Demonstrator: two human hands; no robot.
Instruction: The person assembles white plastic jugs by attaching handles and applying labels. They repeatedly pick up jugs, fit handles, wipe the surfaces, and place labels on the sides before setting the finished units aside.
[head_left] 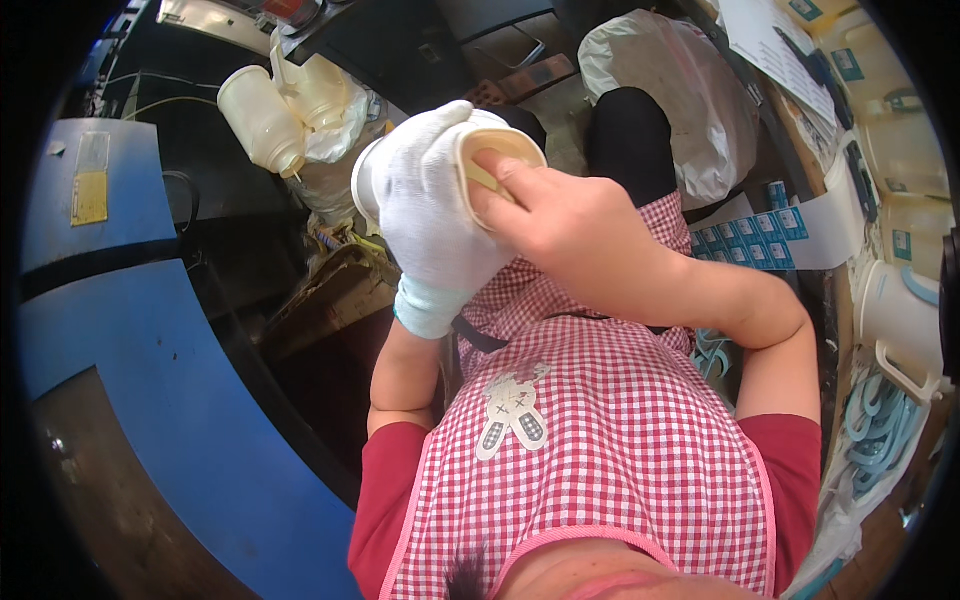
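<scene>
My left hand (pixel 435 190), in a white knit glove with a pale blue cuff, is wrapped round a cream plastic container (pixel 505 145). The container is held up in front of my lap, tilted so its wide round mouth faces right. Most of its body is hidden behind the glove. My bare right hand (pixel 570 215) comes in from the right with its thumb and fingers bent into the mouth. Its fingertips are partly inside the rim, and whatever they pinch there is hidden.
Similar cream containers (pixel 262 120) stand at the far left. A clear plastic bag (pixel 670 90) lies beyond my knees. On the right are a sheet of blue labels (pixel 750 238), a white handled jug (pixel 897 315) and pale blue loops (pixel 880 425). Blue panels (pixel 190 380) flank my left.
</scene>
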